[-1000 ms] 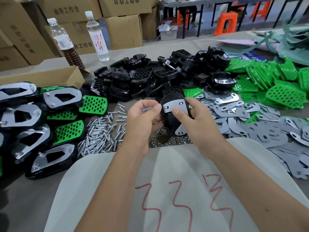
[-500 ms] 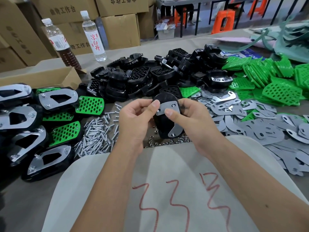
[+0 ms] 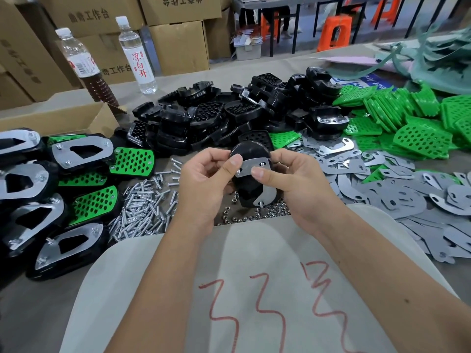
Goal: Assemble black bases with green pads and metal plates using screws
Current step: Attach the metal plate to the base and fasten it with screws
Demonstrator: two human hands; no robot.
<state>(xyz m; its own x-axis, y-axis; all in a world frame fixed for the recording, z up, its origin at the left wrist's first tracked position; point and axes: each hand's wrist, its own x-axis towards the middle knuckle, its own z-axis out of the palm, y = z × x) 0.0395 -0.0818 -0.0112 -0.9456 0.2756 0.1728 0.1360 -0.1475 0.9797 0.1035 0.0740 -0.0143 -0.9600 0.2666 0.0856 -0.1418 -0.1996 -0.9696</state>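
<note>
A black base [image 3: 248,192] stands nearly upright between both hands, above the table's near edge. A curved metal plate [image 3: 254,167] lies on its near face, with screw tips poking through its holes. My left hand [image 3: 206,182] grips the base's left side, thumb pressed on the plate's left end. My right hand [image 3: 297,186] holds the right side, thumb on the plate's middle. Loose screws [image 3: 142,212] lie in a heap to the left, small nuts [image 3: 244,217] just below the base.
Finished assemblies [image 3: 51,200] with green pads are stacked at left. A heap of black bases [image 3: 219,118] fills the middle, green pads [image 3: 413,123] the right, grey metal plates [image 3: 407,197] near right. Two bottles [image 3: 135,54] and cardboard boxes [image 3: 175,44] stand behind.
Both hands keep the base in the same hold; my right thumb has slid slightly along the plate. The base has barely moved.
</note>
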